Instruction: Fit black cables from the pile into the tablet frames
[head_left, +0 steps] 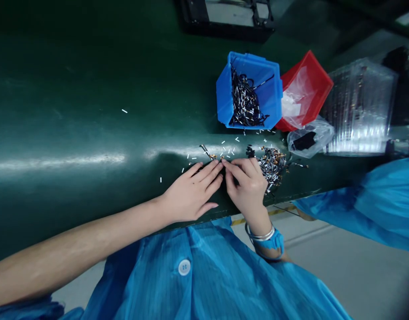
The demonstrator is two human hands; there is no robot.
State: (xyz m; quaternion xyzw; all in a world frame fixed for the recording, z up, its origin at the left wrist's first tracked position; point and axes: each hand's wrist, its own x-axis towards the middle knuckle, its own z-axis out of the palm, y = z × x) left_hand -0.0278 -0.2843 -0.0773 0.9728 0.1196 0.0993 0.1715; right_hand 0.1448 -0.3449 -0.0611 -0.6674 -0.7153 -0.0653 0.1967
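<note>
My left hand (191,192) and my right hand (244,184) meet at their fingertips on the green belt. Between them is a short wire with a gold metal terminal (209,153), though the fingers partly hide its end. A loose pile of black wires with metal terminals (272,166) lies just beyond my right hand. Tiny white pieces (224,151) are scattered around my fingers. Above them, a blue plastic bin (272,95) holds more wires (246,101). A silver bangle (260,234) circles my right wrist.
A red bin (319,80) lined with clear plastic adjoins the blue bin. Beside it are a clear bag (311,141) and a stack of clear trays (359,106). The green belt (74,89) extends left. A blue sleeve (360,209) enters at right, above the grey floor (344,271).
</note>
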